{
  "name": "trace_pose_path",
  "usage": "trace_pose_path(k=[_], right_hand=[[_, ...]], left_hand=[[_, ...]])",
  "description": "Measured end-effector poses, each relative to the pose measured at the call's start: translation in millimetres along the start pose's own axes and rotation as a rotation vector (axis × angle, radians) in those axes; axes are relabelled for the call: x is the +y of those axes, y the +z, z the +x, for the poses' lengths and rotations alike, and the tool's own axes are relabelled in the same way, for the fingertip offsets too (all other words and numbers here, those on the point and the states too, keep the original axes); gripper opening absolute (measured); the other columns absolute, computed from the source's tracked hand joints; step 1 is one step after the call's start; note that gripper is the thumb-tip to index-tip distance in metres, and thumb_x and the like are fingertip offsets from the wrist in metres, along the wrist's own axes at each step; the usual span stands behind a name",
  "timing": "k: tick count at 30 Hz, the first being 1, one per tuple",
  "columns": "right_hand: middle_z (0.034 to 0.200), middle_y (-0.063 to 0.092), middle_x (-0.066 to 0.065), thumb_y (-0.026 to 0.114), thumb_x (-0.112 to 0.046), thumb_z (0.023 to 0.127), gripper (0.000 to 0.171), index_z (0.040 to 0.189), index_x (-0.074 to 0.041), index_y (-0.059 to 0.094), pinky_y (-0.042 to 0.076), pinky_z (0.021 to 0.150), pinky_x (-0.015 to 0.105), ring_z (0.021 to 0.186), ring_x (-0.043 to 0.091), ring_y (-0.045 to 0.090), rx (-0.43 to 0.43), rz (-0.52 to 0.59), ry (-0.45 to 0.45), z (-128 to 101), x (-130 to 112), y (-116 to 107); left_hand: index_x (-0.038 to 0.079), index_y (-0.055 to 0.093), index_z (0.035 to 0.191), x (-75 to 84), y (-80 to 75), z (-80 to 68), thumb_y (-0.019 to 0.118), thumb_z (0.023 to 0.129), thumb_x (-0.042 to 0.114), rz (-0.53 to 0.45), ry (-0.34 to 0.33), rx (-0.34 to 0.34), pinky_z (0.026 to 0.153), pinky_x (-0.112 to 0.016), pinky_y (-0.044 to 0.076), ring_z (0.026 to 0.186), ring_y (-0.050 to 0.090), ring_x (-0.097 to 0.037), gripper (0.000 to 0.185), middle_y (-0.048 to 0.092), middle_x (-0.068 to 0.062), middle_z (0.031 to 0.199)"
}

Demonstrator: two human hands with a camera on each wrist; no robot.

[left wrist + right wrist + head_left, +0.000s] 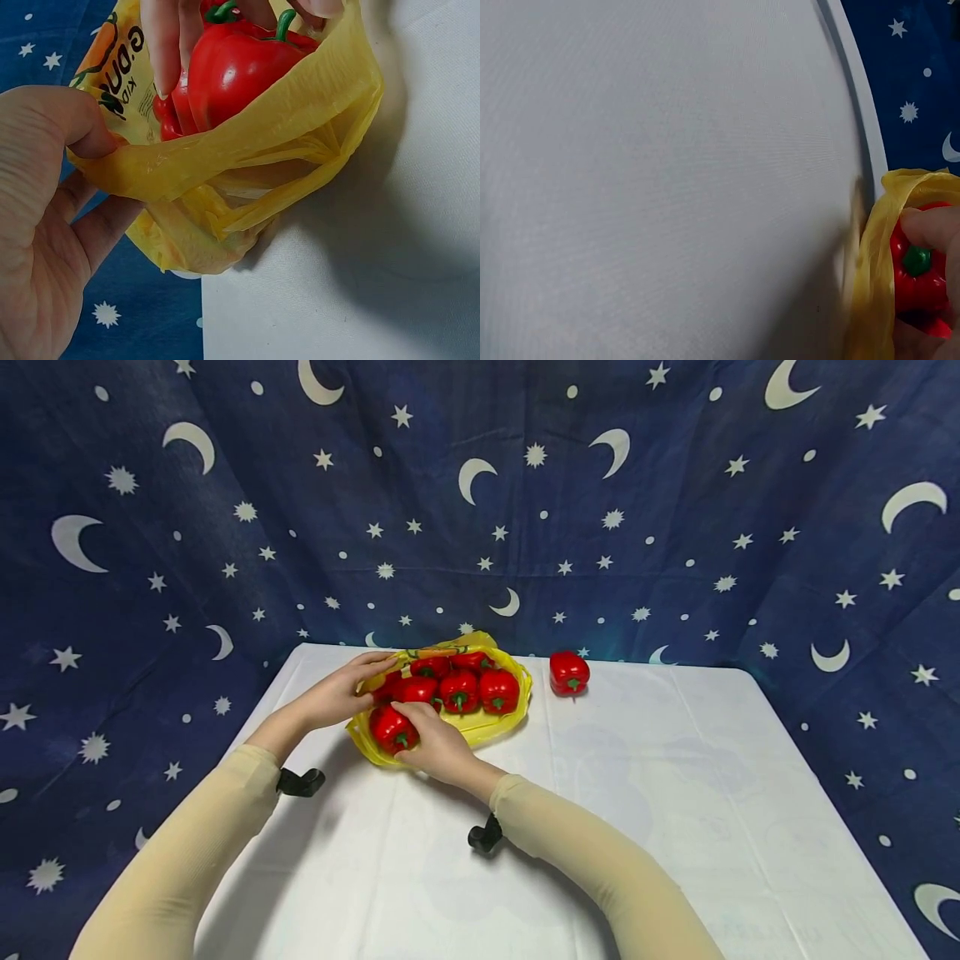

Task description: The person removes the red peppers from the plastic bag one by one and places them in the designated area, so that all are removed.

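Observation:
A yellow plastic bag (487,727) lies wide open on the table with several red bell peppers inside. My left hand (341,695) pinches the bag's rim on its left side, thumb against the film in the left wrist view, where the bag's edge (225,154) crosses in front of a pepper (232,75). Inside the near left part of the bag, my right hand (442,745) grips a red bell pepper (390,727), its green stem toward me. The right wrist view shows the thumb (930,225) over this pepper beside the stem.
One more red bell pepper (568,673) stands on the white table (675,810) to the right of the bag, near the back edge. Behind the table hangs a dark blue cloth (450,527) with moons and stars. Black wrist cameras sit at both cuffs.

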State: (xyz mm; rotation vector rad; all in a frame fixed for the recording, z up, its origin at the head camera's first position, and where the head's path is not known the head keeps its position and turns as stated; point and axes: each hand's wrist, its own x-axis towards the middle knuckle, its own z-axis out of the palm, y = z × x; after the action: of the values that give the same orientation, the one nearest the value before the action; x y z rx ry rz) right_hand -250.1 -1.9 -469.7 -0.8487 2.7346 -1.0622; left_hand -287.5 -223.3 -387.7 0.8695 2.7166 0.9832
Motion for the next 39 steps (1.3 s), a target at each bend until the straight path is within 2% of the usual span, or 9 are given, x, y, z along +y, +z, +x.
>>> trace_pose_path(k=[8, 20, 25, 33, 39], right_hand=[[0.157, 0.038, 0.000, 0.076, -0.020, 0.090, 0.077, 0.158, -0.025, 0.041, 0.051, 0.101, 0.039, 0.127, 0.021, 0.057, 0.001, 0.008, -0.009, 1.6, 2.2, 2.3], [0.156, 0.039, -0.004, 0.071, -0.014, 0.091, 0.070, 0.154, -0.025, 0.044, 0.041, 0.113, 0.039, 0.139, 0.015, 0.044, -0.054, 0.095, -0.043, -5.3, 14.5, -11.6], [0.155, 0.040, -0.005, 0.071, -0.011, 0.089, 0.071, 0.153, -0.028, 0.045, 0.046, 0.106, 0.034, 0.135, 0.014, 0.044, -0.092, 0.119, -0.058, -7.9, 22.7, -21.2], [0.151, 0.042, -0.004, 0.082, -0.035, 0.086, 0.076, 0.152, -0.033, 0.046, 0.041, 0.112, 0.041, 0.138, 0.016, 0.042, -0.097, 0.165, -0.028, -6.3, 23.6, -20.1], [0.150, 0.044, -0.001, 0.084, -0.040, 0.083, 0.082, 0.154, -0.030, 0.044, 0.043, 0.111, 0.043, 0.135, 0.018, 0.047, -0.081, 0.148, -0.002, -2.5, 21.2, -12.9]], left_hand=[[0.010, 0.042, 0.157, 1.2, -0.2, -0.2, 0.057, 0.091, -0.008, 0.001, -0.017, -0.008, 0.112, -0.056, 0.039, 0.147, 0.032, -0.034, 0.070, 0.031, -0.010, 0.162], [0.009, 0.042, 0.157, -2.5, -0.4, -0.5, 0.055, 0.090, -0.011, -0.001, 0.002, -0.005, 0.109, -0.053, 0.043, 0.145, 0.035, -0.033, 0.072, 0.031, -0.010, 0.163], [0.009, 0.042, 0.157, -1.8, -0.8, -0.1, 0.054, 0.090, -0.010, 0.000, 0.001, -0.007, 0.106, -0.051, 0.046, 0.143, 0.036, -0.033, 0.071, 0.031, -0.010, 0.162], [0.008, 0.041, 0.157, -0.3, -0.5, 0.6, 0.054, 0.090, -0.011, -0.005, -0.002, -0.012, 0.106, -0.053, 0.046, 0.143, 0.037, -0.034, 0.071, 0.030, -0.011, 0.163], [0.009, 0.042, 0.157, -0.7, 0.9, 0.4, 0.054, 0.091, -0.010, -0.001, -0.004, -0.013, 0.108, -0.055, 0.044, 0.144, 0.035, -0.035, 0.070, 0.030, -0.012, 0.162]])
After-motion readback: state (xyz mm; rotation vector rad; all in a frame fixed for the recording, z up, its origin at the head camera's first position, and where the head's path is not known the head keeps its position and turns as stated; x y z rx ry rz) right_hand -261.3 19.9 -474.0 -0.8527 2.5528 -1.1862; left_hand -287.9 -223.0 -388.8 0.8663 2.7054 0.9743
